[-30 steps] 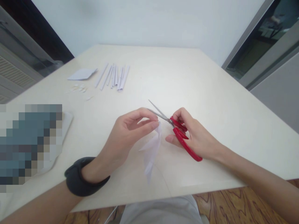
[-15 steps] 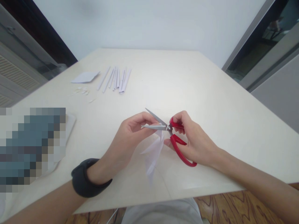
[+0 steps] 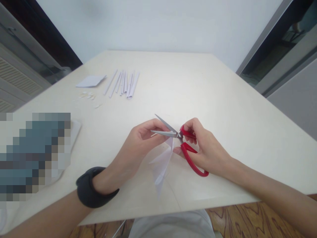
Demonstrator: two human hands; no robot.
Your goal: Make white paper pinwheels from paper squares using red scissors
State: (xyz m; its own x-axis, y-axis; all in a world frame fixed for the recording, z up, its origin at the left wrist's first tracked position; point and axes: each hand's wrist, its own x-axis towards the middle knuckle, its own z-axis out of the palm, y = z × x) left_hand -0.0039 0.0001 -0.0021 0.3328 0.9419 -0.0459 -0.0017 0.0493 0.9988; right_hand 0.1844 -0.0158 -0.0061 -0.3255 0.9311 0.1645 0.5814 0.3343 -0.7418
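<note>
My right hand (image 3: 204,143) is closed round the red handles of a pair of scissors (image 3: 194,162), whose blades stand apart and point left. Between the blades, near the pivot, is the edge of a folded white paper (image 3: 160,172). My left hand (image 3: 141,142) pinches that paper at its upper end, with the fingertips partly hidden behind the blades. The rest of the paper hangs down in pointed folds above the table's near edge. A black band (image 3: 92,188) is round my left wrist.
On the white table (image 3: 223,92), several rolled paper sticks (image 3: 123,84) lie at the back left. Beside them are a folded white sheet (image 3: 91,81) and small paper scraps (image 3: 88,95). A blurred-out object (image 3: 37,155) lies at the left.
The hanging paper has shifted slightly, its lower point hanging a little lower. Both hands and the parted scissor blades are almost where they were.
</note>
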